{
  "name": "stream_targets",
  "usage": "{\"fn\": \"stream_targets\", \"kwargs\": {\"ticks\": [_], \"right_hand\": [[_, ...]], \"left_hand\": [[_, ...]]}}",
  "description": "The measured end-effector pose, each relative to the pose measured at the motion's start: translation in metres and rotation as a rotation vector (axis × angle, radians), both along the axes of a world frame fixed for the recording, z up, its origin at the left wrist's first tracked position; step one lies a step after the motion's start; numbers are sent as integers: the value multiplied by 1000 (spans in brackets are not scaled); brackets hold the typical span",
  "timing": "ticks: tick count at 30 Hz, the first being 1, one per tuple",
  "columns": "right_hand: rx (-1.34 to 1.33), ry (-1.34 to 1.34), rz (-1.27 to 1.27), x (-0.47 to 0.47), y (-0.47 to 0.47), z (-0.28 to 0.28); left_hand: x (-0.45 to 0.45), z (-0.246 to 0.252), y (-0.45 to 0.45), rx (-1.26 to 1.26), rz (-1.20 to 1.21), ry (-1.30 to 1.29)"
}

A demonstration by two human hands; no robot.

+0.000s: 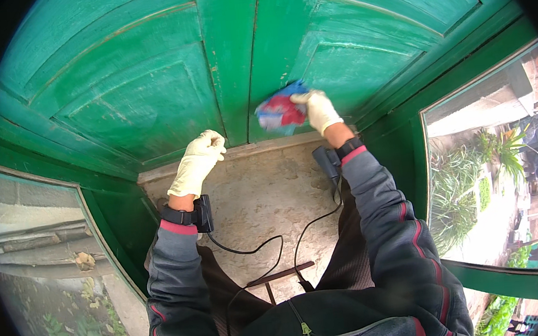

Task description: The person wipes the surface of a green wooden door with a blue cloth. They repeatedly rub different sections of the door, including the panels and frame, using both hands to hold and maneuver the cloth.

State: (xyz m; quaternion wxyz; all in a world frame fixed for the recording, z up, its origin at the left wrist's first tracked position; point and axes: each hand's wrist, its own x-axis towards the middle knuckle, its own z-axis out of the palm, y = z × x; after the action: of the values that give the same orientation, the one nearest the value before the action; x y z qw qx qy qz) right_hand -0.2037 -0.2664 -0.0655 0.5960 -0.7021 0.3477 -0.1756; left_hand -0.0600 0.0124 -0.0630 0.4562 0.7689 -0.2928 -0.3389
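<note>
Before me stands a green panelled wooden double door (233,60), its paint worn in places. My right hand (320,109), in a pale latex-type glove, grips a blue, red and white cloth (283,109) at the foot of the right door leaf; the cloth is slightly blurred. My left hand (201,157), gloved alike, is raised near the bottom of the left leaf with its fingers curled in. Nothing shows in it. Each wrist bears a strapped black device with a black cable running down towards my body.
Green side frames with glass panes (494,162) flank me left and right. A worn stone or concrete floor (261,188) lies below, with a wooden sill (243,151) along the door's foot. A thin brown bar (283,273) lies between my legs, near the cables.
</note>
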Motion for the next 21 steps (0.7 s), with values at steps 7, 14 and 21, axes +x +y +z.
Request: {"fn": "stream_targets", "kwargs": {"ticks": [7,14,21], "right_hand": [[-94,-805,-406,-29,-22,87],[-737,-786,-482,-42,-33,89],[-975,-606,-724,-65,-75,85]], "left_hand": [[-4,-3,-1,-2,-4,10],[-7,-18,-8,-83,-52,-41],[-2,-31,-12,-7,-174,-344]]}}
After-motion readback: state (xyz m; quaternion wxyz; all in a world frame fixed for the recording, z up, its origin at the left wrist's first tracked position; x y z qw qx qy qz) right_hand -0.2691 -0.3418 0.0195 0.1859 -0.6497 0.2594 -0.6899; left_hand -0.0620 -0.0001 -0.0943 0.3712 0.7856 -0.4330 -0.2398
